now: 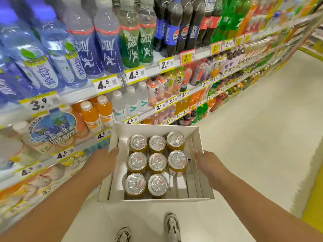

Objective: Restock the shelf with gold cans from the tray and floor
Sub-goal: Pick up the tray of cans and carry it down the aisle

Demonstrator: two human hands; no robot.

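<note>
You carry a white cardboard tray (pixel 199 137) at waist height beside the drinks shelf (pixel 83 95), left hand (pixel 104 161) and right hand (pixel 209 165) gripping its sides. Eight gold cans (pixel 157 163) stand inside; seemingly none shelved yet.

Bright even overhead light; soft shadows; glare on can lids (pixel 157 162); wide-angle bending, blur toward edges.

A shop aisle with a pale, glossy floor (pixel 253 137) runs away to the upper right. Long white shelves (pixel 174 65) line the left side, packed with bottled drinks (pixel 108 42) and edged with yellow price tags (pixel 106 84). A yellow fixture (pixel 312 206) stands at the right edge.
</note>
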